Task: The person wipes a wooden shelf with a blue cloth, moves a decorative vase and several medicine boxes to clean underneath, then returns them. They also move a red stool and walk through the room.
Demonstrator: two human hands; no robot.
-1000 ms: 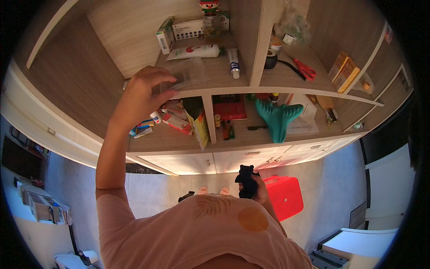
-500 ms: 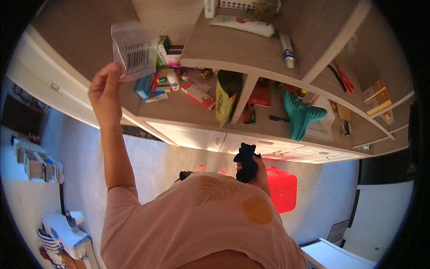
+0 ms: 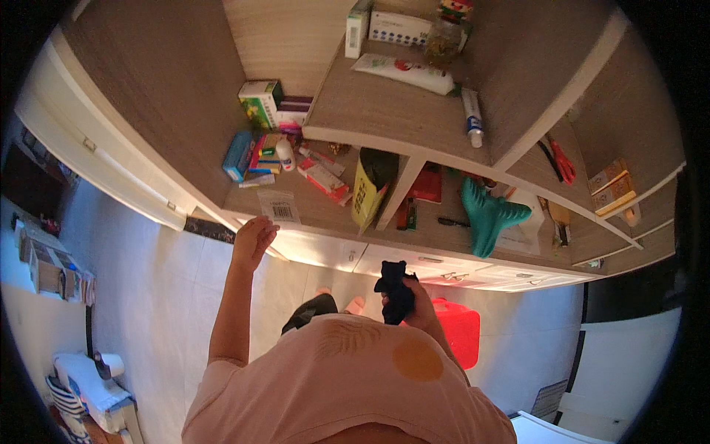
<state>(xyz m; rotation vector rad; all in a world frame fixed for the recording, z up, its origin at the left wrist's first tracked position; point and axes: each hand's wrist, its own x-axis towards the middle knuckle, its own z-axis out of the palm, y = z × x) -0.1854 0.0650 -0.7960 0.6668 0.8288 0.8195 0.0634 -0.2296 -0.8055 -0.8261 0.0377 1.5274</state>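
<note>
My left hand [image 3: 255, 242] is just off the front edge of the left shelf, its fingers curled together with nothing visible in them. Right beyond the fingertips, a small clear plastic bag [image 3: 282, 212] with a printed barcode lies on the shelf by its front edge. Low in front of my body, my right hand [image 3: 420, 302] grips a bunched dark cloth item [image 3: 397, 292]; its exact kind does not show. Behind the bag are a white bottle [image 3: 285, 155], a blue box [image 3: 237, 156] and a red-and-white box [image 3: 325, 182]. An upright yellow pouch [image 3: 368, 194] stands to their right.
A teal tail-shaped object [image 3: 491, 216] sits in the middle compartment. Tubes, including a white one [image 3: 405, 73], lie on the upper shelf. Red-handled scissors [image 3: 563, 164] are at the right. A red stool-like object [image 3: 460, 334] stands on the floor below my right hand.
My left hand has come down and right from its raised position. The plastic bag it held up now lies on the shelf. My right hand still holds the dark cloth, slightly lower.
</note>
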